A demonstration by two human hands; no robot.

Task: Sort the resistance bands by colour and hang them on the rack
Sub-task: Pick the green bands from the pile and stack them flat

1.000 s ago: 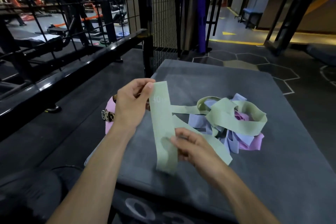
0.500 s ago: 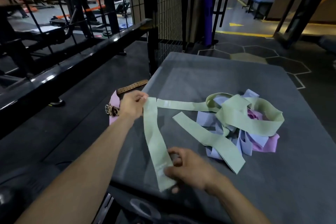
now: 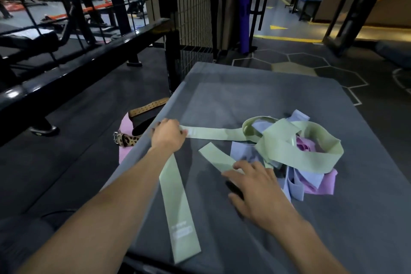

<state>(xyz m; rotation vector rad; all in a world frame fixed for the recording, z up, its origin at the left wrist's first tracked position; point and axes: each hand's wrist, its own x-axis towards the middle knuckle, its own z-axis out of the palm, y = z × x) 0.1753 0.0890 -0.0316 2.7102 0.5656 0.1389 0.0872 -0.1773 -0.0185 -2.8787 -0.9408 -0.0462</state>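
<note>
L hand (image 3: 168, 134) is gripping a green band (image 3: 178, 204) near the left edge of the grey platform (image 3: 344, 218) — fingers curling over the strip right where it bends. From those fingers one length is running toward the camera and lying flat w/ a white label near its end; the other length is running right, away from the fingertips, into the pile of bands (image 3: 295, 155). R hand (image 3: 255, 187) is lying palm down w/ fingers spread and relaxed, fingertips touching a 2nd green strip (image 3: 216, 158) that's sticking out of the pile. Just beyond those fingertips lilac bands (image 3: 242, 151) and a pink band (image 3: 322, 184) are tangling under a wide green loop (image 3: 295, 160). Left of the L-hand fingers, off the platform, a leopard-print belt (image 3: 129, 140) is lying on the floor — beside pink fabric (image 3: 125, 123).
</note>
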